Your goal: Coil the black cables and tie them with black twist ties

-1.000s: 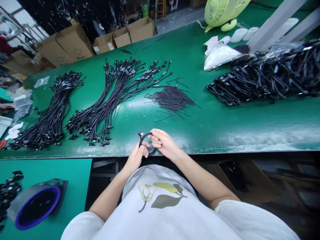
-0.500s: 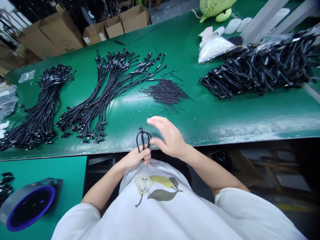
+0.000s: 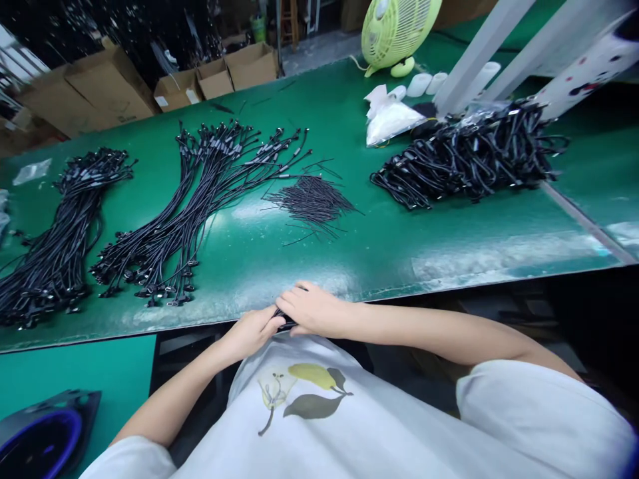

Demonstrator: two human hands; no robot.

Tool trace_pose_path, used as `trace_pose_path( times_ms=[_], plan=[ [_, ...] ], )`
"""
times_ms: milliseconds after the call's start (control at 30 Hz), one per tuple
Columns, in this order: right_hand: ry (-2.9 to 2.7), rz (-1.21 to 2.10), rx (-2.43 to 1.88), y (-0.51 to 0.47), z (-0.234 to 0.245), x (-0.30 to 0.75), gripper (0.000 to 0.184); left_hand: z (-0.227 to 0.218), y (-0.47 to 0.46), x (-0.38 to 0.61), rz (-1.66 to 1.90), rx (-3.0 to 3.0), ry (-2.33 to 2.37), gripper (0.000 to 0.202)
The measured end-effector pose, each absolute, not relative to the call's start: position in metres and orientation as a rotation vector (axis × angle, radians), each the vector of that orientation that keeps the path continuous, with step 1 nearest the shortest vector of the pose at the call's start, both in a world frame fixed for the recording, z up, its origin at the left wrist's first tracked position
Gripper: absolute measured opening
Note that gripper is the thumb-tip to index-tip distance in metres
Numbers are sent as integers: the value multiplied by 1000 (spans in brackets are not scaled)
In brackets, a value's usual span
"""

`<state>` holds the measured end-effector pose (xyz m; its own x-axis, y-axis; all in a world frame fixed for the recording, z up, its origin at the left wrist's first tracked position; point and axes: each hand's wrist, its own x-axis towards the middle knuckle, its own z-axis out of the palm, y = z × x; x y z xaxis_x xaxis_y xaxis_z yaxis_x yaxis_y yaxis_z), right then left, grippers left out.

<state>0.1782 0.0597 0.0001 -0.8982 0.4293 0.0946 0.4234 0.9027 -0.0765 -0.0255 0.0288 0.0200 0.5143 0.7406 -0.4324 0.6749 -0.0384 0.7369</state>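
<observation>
Close to my body, at the table's front edge, my left hand [image 3: 255,330] is closed on a coiled black cable [image 3: 282,318]. My right hand [image 3: 310,310] wraps over the same cable from the right, and its fingers cover most of the loops. Only a short dark stretch shows between the two hands. Ahead on the green table lies a pile of thin black ties [image 3: 313,199]. Left of it a bundle of straight black cables [image 3: 200,193] is spread out, with connectors at both ends.
Another cable bundle [image 3: 74,233] lies at the far left. At right is a heap of coiled cables [image 3: 464,159], beside a bag of white material [image 3: 392,123]. A green fan [image 3: 399,33] and cardboard boxes [image 3: 107,86] stand behind. A blue-rimmed round object [image 3: 40,442] sits lower left.
My right hand has come down from above the table and closed over the coiled cable, hiding its loops. The camera view has shifted to the right and up.
</observation>
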Motion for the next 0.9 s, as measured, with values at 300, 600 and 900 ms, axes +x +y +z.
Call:
trace_pose_path(
  times_ms=[300, 600, 900],
  plan=[
    [-3039, 126, -610, 55, -4, 184, 37, 16, 33, -25, -10, 1577, 954, 38],
    [-3030, 81, -480, 69, -8, 186, 25, 22, 37, -7, 14, 1354, 955, 48],
    [-2872, -157, -550, 75, -6, 198, 27, -14, 56, -8, 76, 1295, 1265, 63]
  ],
)
